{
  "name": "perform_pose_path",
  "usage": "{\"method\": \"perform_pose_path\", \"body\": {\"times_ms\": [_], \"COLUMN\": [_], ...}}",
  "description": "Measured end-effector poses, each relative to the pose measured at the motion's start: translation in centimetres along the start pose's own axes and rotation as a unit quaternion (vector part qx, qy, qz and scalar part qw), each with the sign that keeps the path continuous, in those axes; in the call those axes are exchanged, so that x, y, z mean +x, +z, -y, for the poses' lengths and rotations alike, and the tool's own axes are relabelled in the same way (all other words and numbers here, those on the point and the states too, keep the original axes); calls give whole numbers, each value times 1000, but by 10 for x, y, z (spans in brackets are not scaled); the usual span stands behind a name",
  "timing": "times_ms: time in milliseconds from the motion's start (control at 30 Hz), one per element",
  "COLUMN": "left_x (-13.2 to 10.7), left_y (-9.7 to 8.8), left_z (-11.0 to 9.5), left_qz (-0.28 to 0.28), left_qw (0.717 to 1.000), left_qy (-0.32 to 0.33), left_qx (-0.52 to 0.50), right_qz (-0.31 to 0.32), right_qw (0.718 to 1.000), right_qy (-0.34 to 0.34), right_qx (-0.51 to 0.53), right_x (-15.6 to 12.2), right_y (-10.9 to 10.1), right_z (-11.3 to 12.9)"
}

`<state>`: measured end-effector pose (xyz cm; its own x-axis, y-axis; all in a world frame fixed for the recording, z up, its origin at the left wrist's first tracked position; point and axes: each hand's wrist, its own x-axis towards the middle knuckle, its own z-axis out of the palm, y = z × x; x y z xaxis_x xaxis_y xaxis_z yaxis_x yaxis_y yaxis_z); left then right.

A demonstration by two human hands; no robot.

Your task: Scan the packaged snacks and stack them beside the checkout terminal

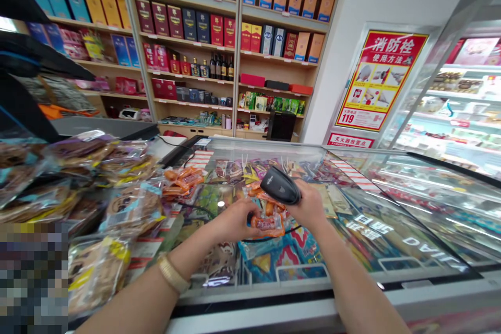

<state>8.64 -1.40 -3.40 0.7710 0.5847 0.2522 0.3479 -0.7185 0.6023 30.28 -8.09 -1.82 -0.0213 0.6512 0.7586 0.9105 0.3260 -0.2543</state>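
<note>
My right hand (pixel 309 202) is wrapped round a black handheld barcode scanner (pixel 281 186), its head tilted to the left. Below the scanner, my left hand (pixel 237 221) is closed on the left end of an orange snack packet (pixel 269 224). Several similar orange packets (pixel 258 189) lie behind and partly under the scanner, on the glass top of a chest freezer (pixel 235 145). To the left of my hands, a pile of orange packets (pixel 183 180) rests on the same glass. A gold bracelet (pixel 173 273) circles my left wrist.
Stacks of clear-wrapped brown snack packs (pixel 133 206) fill the left side. A dark screen stand (pixel 23 83) rises behind them. A black cable (pixel 178 144) runs over the freezer's far left edge. Shelves of boxed bottles (pixel 190 25) and a fire hydrant poster (pixel 381 81) stand behind.
</note>
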Motion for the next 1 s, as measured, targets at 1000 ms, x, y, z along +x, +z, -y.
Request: {"method": "perform_pose_path", "body": {"times_ms": [1000], "left_x": [14], "left_y": [-40], "left_z": [30], "left_qz": [-422], "left_qw": [894], "left_qy": [-109], "left_qx": [-100], "right_qz": [140], "right_qw": [989], "right_qy": [-14], "right_qx": [-50], "right_x": [0], "right_y": [1], "right_z": [5]}}
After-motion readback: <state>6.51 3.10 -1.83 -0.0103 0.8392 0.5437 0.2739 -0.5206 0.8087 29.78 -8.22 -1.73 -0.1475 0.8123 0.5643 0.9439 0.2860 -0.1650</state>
